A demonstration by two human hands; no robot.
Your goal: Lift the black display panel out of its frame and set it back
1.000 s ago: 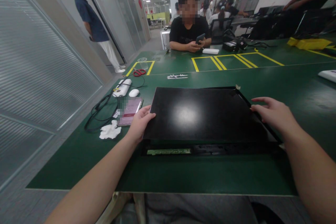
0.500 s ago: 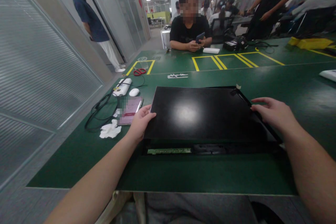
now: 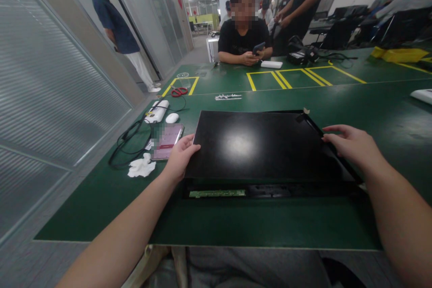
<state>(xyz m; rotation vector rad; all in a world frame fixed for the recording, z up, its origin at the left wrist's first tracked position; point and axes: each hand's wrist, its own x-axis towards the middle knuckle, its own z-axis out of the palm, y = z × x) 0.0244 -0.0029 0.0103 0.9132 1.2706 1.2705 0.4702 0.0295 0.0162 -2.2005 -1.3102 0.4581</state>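
Note:
A glossy black display panel lies slightly askew over a shallow black housing, whose rim shows along the right and front. A green circuit board strip is exposed in the housing's front part. My left hand pinches the panel's left edge, thumb on top and fingers beneath. At the right rim of the housing, my right hand is closed with thumb and forefinger on the edge; its other fingers are partly hidden. A small piece of light tape sticks up at the far right corner.
Left on the green table are a phone, crumpled tissue, a white mouse-like object, black cables and red-handled scissors. Small white strips lie beyond the panel. A person sits opposite with a phone.
Both my hands and the panel stay practically where they were. In the background, a standing person in dark clothes has moved to the left.

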